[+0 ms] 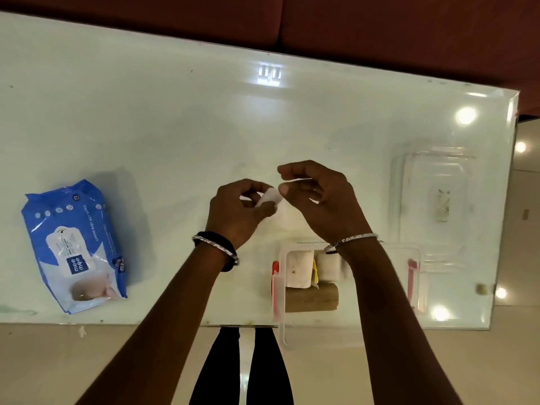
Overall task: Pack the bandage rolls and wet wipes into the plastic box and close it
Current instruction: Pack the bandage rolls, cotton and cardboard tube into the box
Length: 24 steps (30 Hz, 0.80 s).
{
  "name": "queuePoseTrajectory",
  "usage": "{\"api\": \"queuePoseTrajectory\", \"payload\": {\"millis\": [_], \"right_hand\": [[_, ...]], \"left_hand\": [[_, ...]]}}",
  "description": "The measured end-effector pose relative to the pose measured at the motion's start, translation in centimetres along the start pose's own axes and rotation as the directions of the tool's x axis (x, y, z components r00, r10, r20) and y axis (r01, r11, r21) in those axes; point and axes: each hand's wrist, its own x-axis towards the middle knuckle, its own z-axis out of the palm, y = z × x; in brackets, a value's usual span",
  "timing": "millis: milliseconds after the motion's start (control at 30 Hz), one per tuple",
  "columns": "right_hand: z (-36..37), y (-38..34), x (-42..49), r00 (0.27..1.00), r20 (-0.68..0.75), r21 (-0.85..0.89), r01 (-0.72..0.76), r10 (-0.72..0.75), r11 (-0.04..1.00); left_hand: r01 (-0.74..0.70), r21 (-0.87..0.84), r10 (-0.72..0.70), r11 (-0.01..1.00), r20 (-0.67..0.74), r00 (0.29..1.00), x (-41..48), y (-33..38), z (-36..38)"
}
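Note:
Above the middle of the table, my left hand (239, 211) pinches a small white bandage roll (270, 197). My right hand (318, 197) grips the loose end of the same bandage between thumb and fingers. The clear plastic box (282, 290) with pink latches stands at the table's near edge, partly under my right forearm. It holds white bandage rolls (298, 268) and a brown roll (311, 298). The blue wet wipes pack (74, 247) lies flat at the left. The box's clear lid (438, 197) rests at the right.
The white glossy table (175, 127) ends close to me and on the right, near the lid. A dark red surface runs along the far edge. My legs show below the near edge. Ceiling lights reflect in the tabletop at the right.

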Motion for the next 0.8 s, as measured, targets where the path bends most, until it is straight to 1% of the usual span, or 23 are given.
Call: {"api": "queuePoseTrajectory", "payload": {"millis": [67, 133, 200, 300, 333, 400, 467, 567, 667, 800], "right_hand": [[0.0, -0.6, 0.5, 0.993, 0.118, 0.025, 0.000, -0.003, 1.000], [0.2, -1.1, 0.8, 0.985, 0.174, 0.043, -0.006, -0.002, 0.999], [0.5, -1.5, 0.9, 0.987, 0.160, 0.107, -0.011, -0.007, 0.994], [0.8, -2.3, 0.5, 0.996, 0.088, 0.233, -0.023, 0.003, 0.972], [1.0, -2.6, 0.2, 0.997, 0.078, 0.292, -0.036, 0.014, 0.956], [1.3, -3.0, -0.4, 0.997, 0.069, 0.389, -0.052, 0.027, 0.920], [1.6, -3.2, -1.0, 0.998, 0.057, 0.444, -0.057, 0.035, 0.894], [2.0, -3.2, -1.9, 0.998, 0.031, 0.495, -0.062, 0.054, 0.866], [2.2, -3.1, -2.8, 0.998, 0.032, 0.564, -0.068, 0.060, 0.823], [2.7, -2.7, -4.1, 0.994, 0.088, 0.645, -0.110, 0.069, 0.756]], "left_hand": [[-0.097, -0.012, 0.097, 0.995, 0.040, 0.994, -0.3, 0.8, -1.2], [-0.164, -0.040, 0.166, 0.986, 0.055, 0.985, -0.8, 1.8, -2.3], [-0.178, -0.093, 0.180, 0.980, 0.023, 0.983, -1.2, 2.4, -3.3], [-0.187, -0.215, 0.182, 0.959, -0.042, 0.982, -1.9, 2.5, -4.0], [-0.164, -0.289, 0.159, 0.943, -0.040, 0.986, -2.2, 2.4, -4.2], [-0.053, -0.447, 0.068, 0.893, 0.018, 0.998, -2.9, 2.1, -4.3], [0.035, -0.527, 0.012, 0.849, 0.086, 0.996, -3.6, 2.0, -4.5], [0.068, -0.583, 0.010, 0.809, 0.129, 0.992, -4.6, 1.8, -4.8], [0.099, -0.596, -0.009, 0.797, 0.152, 0.988, -5.5, 1.6, -5.2], [0.077, -0.590, 0.005, 0.804, 0.135, 0.991, -6.2, 1.2, -5.4]]}}
